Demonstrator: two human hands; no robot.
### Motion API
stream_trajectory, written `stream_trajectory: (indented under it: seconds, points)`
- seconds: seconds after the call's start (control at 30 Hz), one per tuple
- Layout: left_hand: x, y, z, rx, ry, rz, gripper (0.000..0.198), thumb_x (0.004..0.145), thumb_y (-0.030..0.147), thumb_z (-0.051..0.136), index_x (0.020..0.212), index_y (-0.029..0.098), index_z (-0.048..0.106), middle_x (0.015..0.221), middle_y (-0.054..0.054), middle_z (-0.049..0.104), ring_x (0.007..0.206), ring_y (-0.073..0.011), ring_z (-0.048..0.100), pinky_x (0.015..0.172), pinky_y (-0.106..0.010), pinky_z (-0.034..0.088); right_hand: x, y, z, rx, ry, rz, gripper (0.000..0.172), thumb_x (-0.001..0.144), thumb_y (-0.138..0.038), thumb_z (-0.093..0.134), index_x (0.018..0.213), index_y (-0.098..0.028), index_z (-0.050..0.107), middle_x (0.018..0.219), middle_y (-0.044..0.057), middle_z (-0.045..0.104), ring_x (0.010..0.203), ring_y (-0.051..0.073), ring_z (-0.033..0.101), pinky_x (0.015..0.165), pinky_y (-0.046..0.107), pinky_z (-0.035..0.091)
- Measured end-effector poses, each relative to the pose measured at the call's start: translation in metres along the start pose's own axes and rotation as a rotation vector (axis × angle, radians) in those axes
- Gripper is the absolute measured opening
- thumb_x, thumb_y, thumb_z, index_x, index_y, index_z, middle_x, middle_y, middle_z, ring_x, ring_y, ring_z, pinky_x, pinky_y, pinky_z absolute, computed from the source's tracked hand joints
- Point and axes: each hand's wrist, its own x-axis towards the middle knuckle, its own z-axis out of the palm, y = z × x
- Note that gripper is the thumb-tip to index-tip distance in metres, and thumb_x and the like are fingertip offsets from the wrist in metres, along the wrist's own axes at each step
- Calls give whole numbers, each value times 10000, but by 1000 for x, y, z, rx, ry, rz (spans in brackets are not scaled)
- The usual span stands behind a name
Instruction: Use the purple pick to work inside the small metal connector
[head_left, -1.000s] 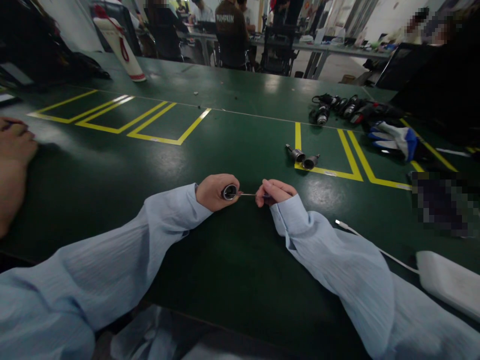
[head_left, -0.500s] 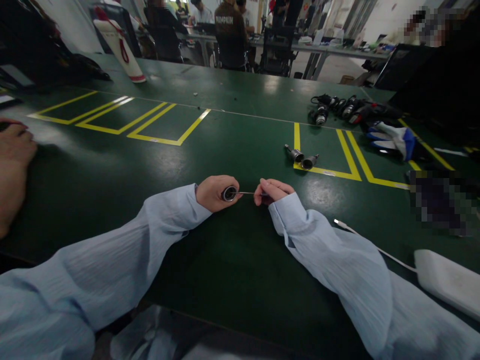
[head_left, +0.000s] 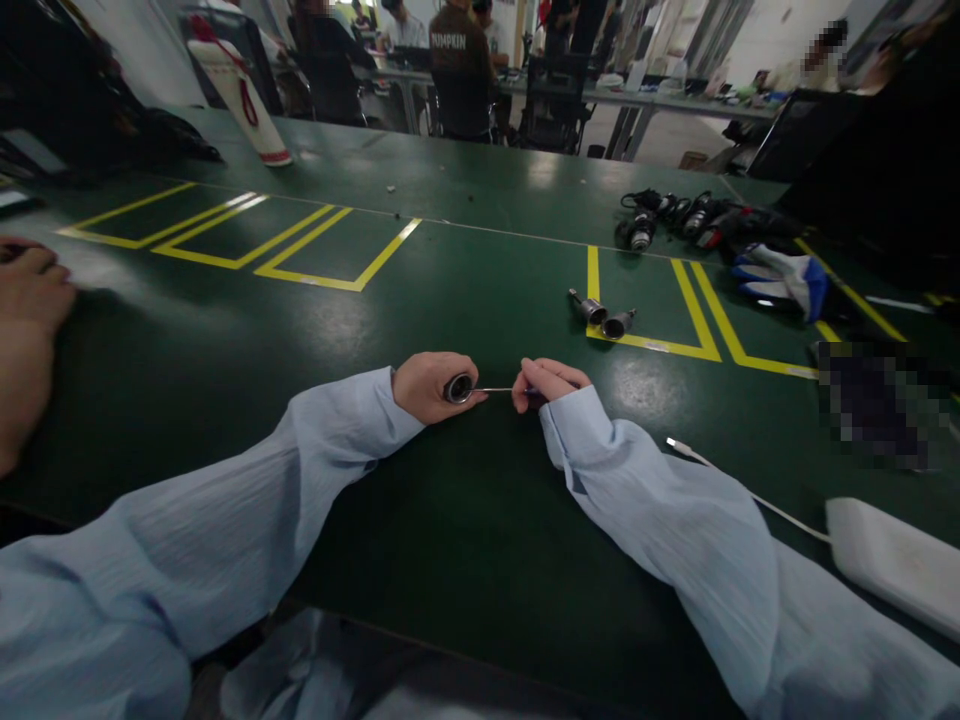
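Note:
My left hand (head_left: 429,386) is closed round a hole saw, a small metal cup (head_left: 458,388) whose round open mouth faces me. My right hand (head_left: 551,382) pinches a thin-shafted tool (head_left: 496,390), its bare metal shaft reaching left to the cup's side by my left fingertips. A bit of dark bluish handle shows between the right fingers; the rest is hidden in the hand. Whether the tip sits in the cup's wall cannot be made out. Beyond my hands, two more metal hole saws (head_left: 587,307) (head_left: 616,325) lie on their sides, side by side.
Yellow tape outlines (head_left: 307,281) mark the green table (head_left: 450,560). Back right lie dark corded tools (head_left: 642,232) and a blue-white glove (head_left: 787,280). A white adapter (head_left: 892,560) with its cable is at right. Another person's hand (head_left: 30,300) rests at left; a cream bottle-shaped holder (head_left: 247,100) stands behind.
My right hand has shifted very slightly to the right, and the shaft sits a touch lower against the cup. My left hand has barely moved.

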Motion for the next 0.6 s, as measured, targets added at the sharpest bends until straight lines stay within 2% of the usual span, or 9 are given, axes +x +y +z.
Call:
stream_trajectory:
  seconds: [0.13, 0.3, 0.37, 0.43, 0.6]
  points:
    - [0, 0, 0, -25, 14, -18, 243, 747, 377, 522, 658, 152, 510, 579, 9, 525, 507, -83, 465, 494, -196, 354, -1, -1, -1, 16, -1, -40, 311, 760, -382, 530, 536, -171, 574, 452, -26, 538, 456, 88, 486, 504, 230, 392]
    - [0, -2, 2, 29, -2, -12, 243, 739, 388, 529, 682, 152, 522, 596, 4, 541, 527, -92, 479, 504, -204, 358, -7, 1, 5, -243, 85, -255, 314, 785, -371, 506, 552, -176, 583, 453, -19, 532, 466, 101, 485, 517, 248, 394]
    - [-1, -2, 3, 42, -12, -2, 234, 748, 381, 522, 695, 153, 523, 608, 1, 545, 546, -97, 490, 514, -205, 363, -8, 2, 7, -291, 79, -276, 318, 785, -369, 505, 542, -177, 576, 451, -17, 527, 466, 104, 485, 511, 251, 393]
    - [-1, -2, 3, 40, -17, 7, 243, 753, 389, 518, 697, 152, 522, 612, 1, 546, 549, -97, 494, 515, -204, 364, -7, 2, 6, -255, 48, -234, 321, 782, -370, 508, 534, -176, 573, 448, -19, 525, 458, 101, 483, 504, 248, 396]
    - [0, 0, 1, 29, -16, 2, 285, 752, 425, 514, 674, 151, 514, 587, 6, 528, 524, -93, 475, 499, -203, 357, 1, -2, 0, -42, -2, 19, 306, 774, -352, 519, 535, -169, 573, 455, -27, 543, 451, 83, 489, 491, 225, 389]
